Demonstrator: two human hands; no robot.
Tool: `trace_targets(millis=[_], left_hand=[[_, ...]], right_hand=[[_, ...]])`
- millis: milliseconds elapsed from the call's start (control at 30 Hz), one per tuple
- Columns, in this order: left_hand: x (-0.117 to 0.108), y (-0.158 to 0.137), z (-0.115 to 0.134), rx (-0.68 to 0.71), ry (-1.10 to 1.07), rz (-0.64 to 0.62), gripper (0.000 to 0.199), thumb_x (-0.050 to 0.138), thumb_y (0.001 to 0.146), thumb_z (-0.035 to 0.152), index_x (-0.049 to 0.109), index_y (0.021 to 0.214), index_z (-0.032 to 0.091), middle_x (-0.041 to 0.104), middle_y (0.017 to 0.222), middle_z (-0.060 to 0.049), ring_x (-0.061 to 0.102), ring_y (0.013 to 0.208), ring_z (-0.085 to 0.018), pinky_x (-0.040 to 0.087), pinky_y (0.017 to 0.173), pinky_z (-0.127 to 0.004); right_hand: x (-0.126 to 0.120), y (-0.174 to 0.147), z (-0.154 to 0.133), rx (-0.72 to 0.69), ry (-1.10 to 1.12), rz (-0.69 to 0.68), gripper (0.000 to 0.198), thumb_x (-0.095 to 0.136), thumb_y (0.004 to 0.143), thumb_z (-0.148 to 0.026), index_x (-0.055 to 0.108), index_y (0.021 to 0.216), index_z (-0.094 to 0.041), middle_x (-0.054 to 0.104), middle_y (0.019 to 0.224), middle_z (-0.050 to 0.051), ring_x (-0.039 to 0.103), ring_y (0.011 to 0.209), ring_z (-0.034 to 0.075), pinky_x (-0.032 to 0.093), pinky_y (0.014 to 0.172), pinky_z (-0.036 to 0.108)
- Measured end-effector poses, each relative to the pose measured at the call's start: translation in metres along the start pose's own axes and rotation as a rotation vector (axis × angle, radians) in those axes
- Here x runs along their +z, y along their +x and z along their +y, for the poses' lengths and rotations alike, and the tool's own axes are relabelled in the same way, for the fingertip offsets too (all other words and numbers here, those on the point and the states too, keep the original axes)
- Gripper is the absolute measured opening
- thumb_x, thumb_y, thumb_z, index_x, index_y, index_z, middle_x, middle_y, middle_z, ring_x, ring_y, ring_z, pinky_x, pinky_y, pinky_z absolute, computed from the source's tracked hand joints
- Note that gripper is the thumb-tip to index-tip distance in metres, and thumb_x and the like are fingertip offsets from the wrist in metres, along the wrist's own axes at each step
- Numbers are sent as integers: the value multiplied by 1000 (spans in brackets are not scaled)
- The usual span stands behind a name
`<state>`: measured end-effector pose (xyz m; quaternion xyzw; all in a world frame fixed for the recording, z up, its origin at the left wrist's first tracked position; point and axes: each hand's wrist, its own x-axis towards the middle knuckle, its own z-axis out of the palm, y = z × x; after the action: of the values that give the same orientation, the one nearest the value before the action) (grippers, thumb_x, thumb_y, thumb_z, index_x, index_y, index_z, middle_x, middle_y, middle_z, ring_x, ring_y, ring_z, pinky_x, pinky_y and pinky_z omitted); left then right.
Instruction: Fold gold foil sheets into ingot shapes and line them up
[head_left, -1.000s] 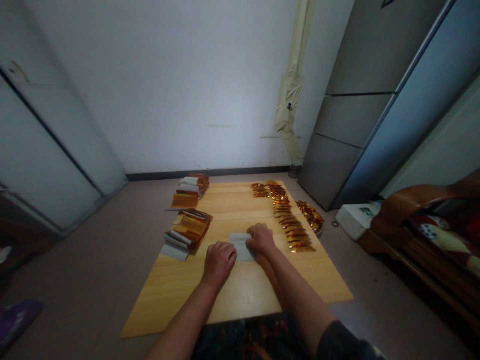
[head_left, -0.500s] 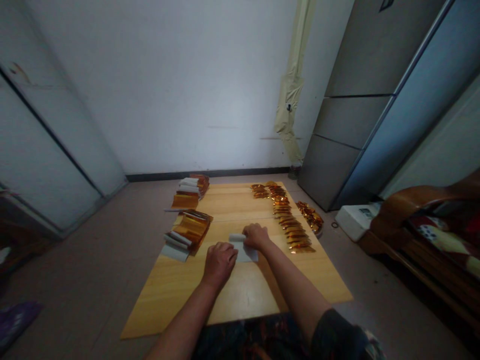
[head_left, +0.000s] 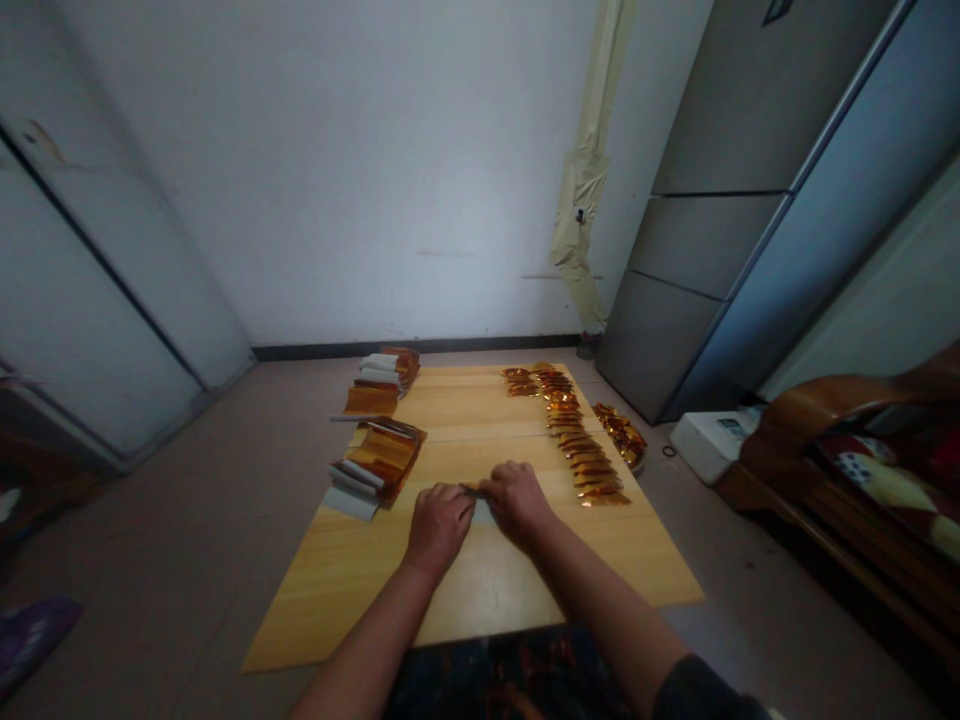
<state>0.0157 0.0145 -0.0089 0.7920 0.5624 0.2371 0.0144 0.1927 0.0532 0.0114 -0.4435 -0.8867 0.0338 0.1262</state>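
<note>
From my head cam: both my hands are curled in close together, with my left hand and right hand pinching opposite ends of the small pale sheet, its far edge folded up. It's on the near middle of the wooden table, mostly hidden by my fingers. Gold-and-white sheets are piled to the left, a row of gold folded pieces runs along the right, and there's a gold heap just past the right edge.
</note>
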Motion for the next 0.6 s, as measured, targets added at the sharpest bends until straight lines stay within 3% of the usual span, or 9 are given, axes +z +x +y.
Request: trace_targets(millis=[233,333,467,600], left_hand=[[1,-2,2,71,55,111,14,57,88,20,68,80,21,67,89,-4,57,87,-19,40,79,-35],[1,-3,4,83,107,158,14,54,90,21,68,89,21,66,91,-6,55,89,-21,40,77,-35],[4,-2,4,194,113,192,25,50,93,21,63,114,23,65,113,-8,54,106,-22,40,88,-38],[7,-1,0,229,104,146,23,47,94,17,64,109,22,70,106,-6,58,101,-20,39,87,-38]], right_hand=[[10,-9,-4,0,-24,11,25,48,97,-29,63,117,-28,61,99,6,48,94,20,27,76,33],[10,-9,-4,-9,-44,37,23,50,95,-29,63,114,-27,60,99,6,47,94,21,27,76,33],[14,-9,-4,-1,-75,60,17,51,94,-27,65,102,-24,60,95,6,47,91,21,27,75,33],[15,-7,-4,0,-60,60,17,49,95,-28,65,101,-24,60,95,6,47,90,20,27,76,32]])
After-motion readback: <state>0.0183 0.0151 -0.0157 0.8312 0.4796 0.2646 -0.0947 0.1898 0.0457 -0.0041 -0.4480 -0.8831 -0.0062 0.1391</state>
